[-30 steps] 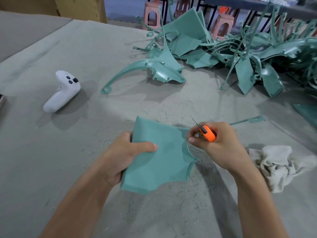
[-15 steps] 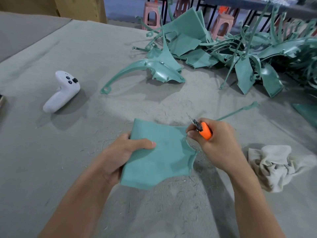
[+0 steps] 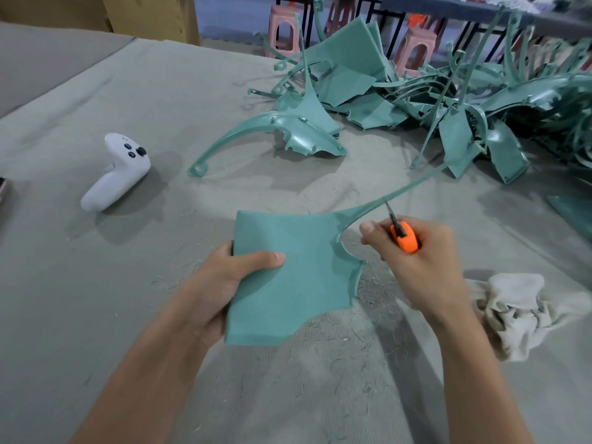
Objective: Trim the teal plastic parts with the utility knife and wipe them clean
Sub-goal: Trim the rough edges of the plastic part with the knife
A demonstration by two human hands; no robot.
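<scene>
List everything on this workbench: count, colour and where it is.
held teal part: one, teal, front centre
utility knife: one, orange, blade by the held part's thin arm
cloth: one, off-white, crumpled, right
controller: one, white, left
loose teal parts: many, teal, piled far right
stools: several, pink, behind the table
table: one, grey covering
left hand: grips the part's left edge
right hand: holds the knife

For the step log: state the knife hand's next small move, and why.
Probably draw the utility knife along the thin stem of the teal part: the right hand holds its blade tip at that stem, the left hand grips the part, and the cloth lies aside.
</scene>
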